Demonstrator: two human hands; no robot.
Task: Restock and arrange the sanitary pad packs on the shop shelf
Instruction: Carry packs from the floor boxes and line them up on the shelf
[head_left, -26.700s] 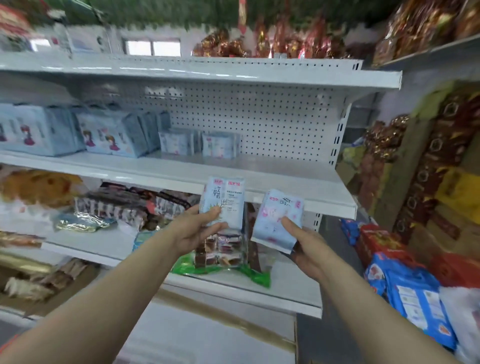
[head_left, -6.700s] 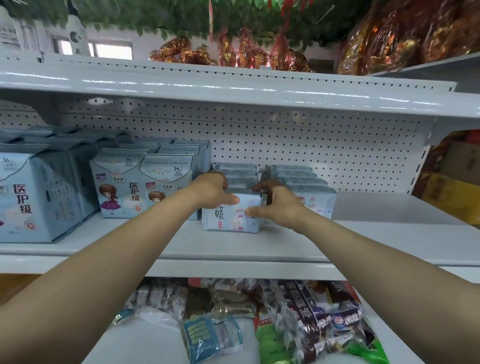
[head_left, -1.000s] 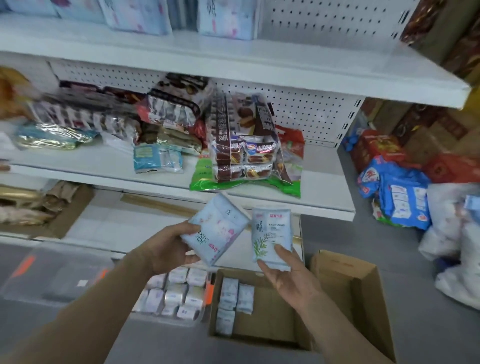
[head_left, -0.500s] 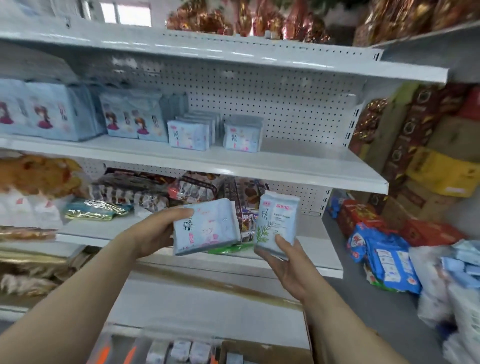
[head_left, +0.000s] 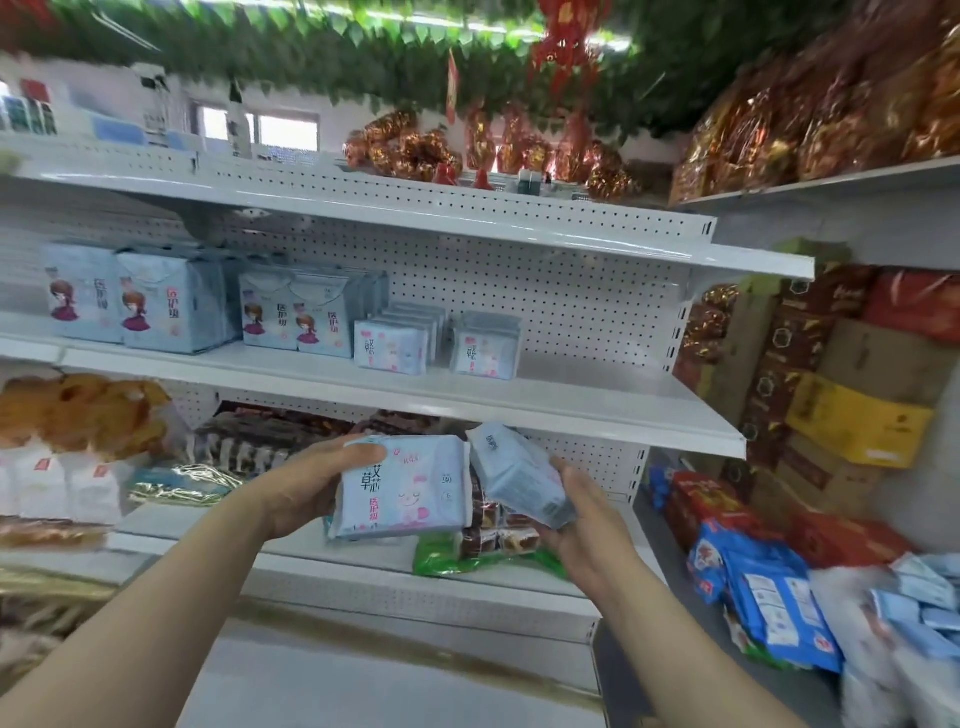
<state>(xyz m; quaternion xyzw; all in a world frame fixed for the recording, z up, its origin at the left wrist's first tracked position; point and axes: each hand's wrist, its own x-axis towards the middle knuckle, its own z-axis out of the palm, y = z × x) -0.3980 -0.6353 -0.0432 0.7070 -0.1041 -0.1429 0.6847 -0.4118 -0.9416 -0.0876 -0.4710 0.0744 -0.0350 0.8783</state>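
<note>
My left hand (head_left: 306, 486) grips a pale blue sanitary pad pack (head_left: 408, 488) by its left end, front face toward me. A second pack (head_left: 517, 475), tilted with its back and side showing, lies in the grip of my right hand (head_left: 579, 512). Both packs hang in front of the snack shelf, below the white pad shelf (head_left: 571, 402). On that shelf stand two short rows of the same small packs (head_left: 392, 345) (head_left: 485, 348), with larger blue packs (head_left: 296, 319) to their left. The shelf's right part is bare.
Snack bags (head_left: 488, 540) fill the shelf behind my hands. Stacked cartons (head_left: 852, 415) and blue bags (head_left: 769, 597) crowd the floor and wall at right. Gold-wrapped goods (head_left: 415, 150) sit on the top shelf.
My head has lifted, so the shelves sit lower in view. My right hand has turned its pack from upright to tilted, back showing. Both packs stay held at about the same height.
</note>
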